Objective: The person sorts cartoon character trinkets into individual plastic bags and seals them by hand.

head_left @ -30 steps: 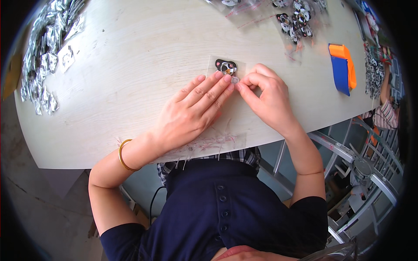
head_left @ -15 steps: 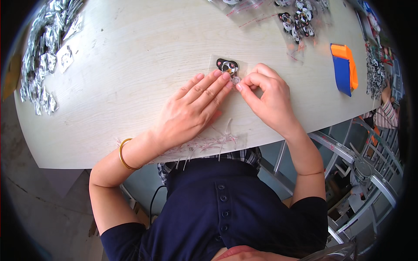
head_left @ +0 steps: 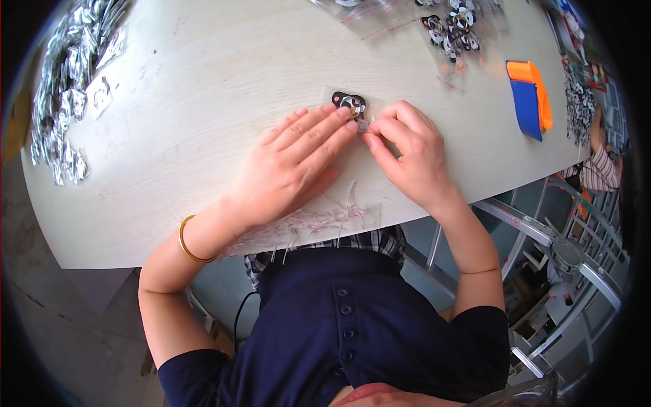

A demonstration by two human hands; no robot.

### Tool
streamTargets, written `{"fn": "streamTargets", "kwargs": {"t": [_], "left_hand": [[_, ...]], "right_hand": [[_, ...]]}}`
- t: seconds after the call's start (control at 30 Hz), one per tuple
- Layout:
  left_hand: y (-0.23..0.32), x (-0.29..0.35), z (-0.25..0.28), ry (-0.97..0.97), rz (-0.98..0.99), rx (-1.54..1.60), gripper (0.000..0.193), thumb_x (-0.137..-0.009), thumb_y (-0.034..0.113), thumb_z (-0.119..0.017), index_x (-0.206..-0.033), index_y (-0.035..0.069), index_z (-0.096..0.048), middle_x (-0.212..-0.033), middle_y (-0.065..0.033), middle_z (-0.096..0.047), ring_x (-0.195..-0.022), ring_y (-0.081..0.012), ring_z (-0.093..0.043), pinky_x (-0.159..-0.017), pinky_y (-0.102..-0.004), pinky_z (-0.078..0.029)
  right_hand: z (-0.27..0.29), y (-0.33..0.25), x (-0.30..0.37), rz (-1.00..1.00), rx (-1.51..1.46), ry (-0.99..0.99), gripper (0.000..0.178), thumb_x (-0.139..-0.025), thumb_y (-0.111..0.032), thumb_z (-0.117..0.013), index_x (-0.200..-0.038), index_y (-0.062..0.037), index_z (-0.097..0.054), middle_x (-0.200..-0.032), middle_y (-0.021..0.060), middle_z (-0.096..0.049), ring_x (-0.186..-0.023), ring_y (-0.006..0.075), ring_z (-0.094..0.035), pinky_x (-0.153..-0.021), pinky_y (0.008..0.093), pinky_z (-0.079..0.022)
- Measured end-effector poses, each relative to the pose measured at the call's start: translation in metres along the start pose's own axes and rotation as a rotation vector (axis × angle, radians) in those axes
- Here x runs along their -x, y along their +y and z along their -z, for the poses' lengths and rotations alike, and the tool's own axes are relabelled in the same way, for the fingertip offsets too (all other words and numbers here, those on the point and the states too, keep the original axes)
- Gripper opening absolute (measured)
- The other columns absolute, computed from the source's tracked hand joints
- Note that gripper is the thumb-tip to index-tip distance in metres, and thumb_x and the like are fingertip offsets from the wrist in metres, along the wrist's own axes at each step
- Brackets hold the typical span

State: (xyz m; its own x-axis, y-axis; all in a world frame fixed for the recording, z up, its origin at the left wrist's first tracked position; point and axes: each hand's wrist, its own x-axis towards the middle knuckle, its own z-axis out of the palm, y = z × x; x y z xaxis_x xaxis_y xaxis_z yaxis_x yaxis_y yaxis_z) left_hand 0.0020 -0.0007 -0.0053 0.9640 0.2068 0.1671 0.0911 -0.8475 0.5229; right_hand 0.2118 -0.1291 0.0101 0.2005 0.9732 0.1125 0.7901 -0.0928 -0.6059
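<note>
A small clear plastic bag (head_left: 327, 93) lies on the table, with a black-and-white cartoon animal charm (head_left: 350, 102) with pink spots at it. My left hand (head_left: 288, 159) is stretched flat, its fingertips resting over the lower left of the charm and bag. At the charm's lower end is a small clear disc (head_left: 362, 126), partly hidden by fingers. My right hand (head_left: 410, 152) pinches at this disc between thumb and forefinger, close to the left fingertips. Whether the charm sits inside or on top of the bag, I cannot tell.
Thin clear and pinkish strips (head_left: 305, 224) lie along the near table edge. Silvery packets (head_left: 68, 102) are heaped at the left. Bagged charms (head_left: 451, 30) lie at the far right, with a blue-and-orange tape dispenser (head_left: 529, 102) nearer. A metal frame (head_left: 522, 224) stands beyond the right edge.
The whole view has shifted slightly. My right fingertips have closed in over the clear disc, covering more of it. My left hand stays flat on the bag.
</note>
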Motion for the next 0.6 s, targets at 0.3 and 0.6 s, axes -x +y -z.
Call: {"fn": "streamTargets", "kwargs": {"t": [0.3,0.6], "left_hand": [[-0.024,-0.027,0.014,-0.045,0.014,-0.141,0.074,-0.09,0.041,-0.075,-0.155,0.015,-0.052,-0.16,-0.002,-0.051,-0.152,-0.0237,-0.041,-0.128,-0.0498,-0.028],[-0.026,-0.024,0.014,-0.05,0.0,-0.186,0.082,-0.085,0.044,-0.078,-0.156,0.015,-0.05,-0.16,-0.0021,-0.05,-0.152,-0.0237,-0.041,-0.127,-0.0497,-0.028]], "right_hand": [[-0.002,0.012,0.01,0.387,0.229,0.083,0.011,-0.081,-0.009,-0.076,-0.092,-0.0101,-0.073,-0.085,0.0002,-0.059,-0.075,0.0196,-0.062,-0.066,0.0351,-0.05],[0.0,0.022,0.02,0.576,0.181,0.146,0.02,-0.077,-0.007,-0.083,-0.095,-0.0071,-0.076,-0.084,0.0024,-0.062,-0.072,0.021,-0.061,-0.061,0.0339,-0.047]]}}
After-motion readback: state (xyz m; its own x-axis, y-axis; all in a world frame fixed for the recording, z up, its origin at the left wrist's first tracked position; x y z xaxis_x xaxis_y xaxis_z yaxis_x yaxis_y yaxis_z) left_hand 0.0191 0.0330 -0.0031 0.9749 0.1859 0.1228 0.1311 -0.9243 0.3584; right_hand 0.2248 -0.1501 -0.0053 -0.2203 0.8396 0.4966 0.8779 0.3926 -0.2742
